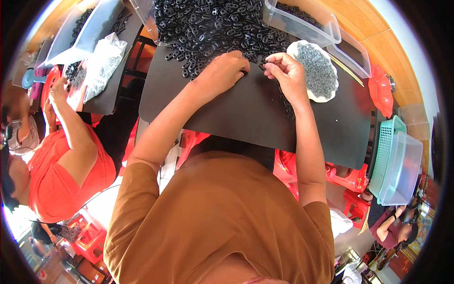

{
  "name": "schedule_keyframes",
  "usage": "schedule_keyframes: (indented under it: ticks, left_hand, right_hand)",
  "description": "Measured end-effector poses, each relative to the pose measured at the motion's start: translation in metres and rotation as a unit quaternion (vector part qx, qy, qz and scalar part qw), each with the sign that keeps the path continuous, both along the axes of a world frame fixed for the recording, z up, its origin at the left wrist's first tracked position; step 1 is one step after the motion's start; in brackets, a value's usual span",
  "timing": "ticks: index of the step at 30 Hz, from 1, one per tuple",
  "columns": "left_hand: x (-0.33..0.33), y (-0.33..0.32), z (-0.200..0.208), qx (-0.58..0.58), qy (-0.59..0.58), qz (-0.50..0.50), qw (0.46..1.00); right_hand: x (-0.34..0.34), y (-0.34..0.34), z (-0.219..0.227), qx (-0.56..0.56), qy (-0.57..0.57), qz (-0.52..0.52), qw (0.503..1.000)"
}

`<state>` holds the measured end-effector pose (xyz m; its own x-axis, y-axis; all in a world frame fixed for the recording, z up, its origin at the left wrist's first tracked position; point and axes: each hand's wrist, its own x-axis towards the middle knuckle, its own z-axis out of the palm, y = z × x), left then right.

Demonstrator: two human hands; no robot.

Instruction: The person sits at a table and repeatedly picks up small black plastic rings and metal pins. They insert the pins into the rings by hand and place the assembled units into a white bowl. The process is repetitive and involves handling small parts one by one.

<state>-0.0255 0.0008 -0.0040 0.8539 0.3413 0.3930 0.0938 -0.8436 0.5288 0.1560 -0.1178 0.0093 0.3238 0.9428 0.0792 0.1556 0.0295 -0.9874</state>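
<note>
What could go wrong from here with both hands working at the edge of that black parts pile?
The left hand rests against the pile of black parts; a nudge could push loose ones across the dark board. The right hand pinches something tiny beside the heaped white plate; its wrist might clip the rim and spill it.

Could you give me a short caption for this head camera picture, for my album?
Left hand rests by a heap of small black plastic pieces while right hand pinches one.
</note>
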Motion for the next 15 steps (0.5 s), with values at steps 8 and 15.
schedule_keyframes:
  ticks: [8, 15]
  left_hand:
    - [0.003, -0.002, 0.007, -0.407, -0.013, 0.038, 0.913]
    - [0.011, -0.003, 0.004, -0.557, -0.115, -0.021, 0.822]
  right_hand:
    - [0.001, 0.0, 0.0, 0.022, 0.021, 0.013, 0.999]
    - [-0.001, 0.002, -0.002, 0.015, 0.04, 0.045, 0.998]
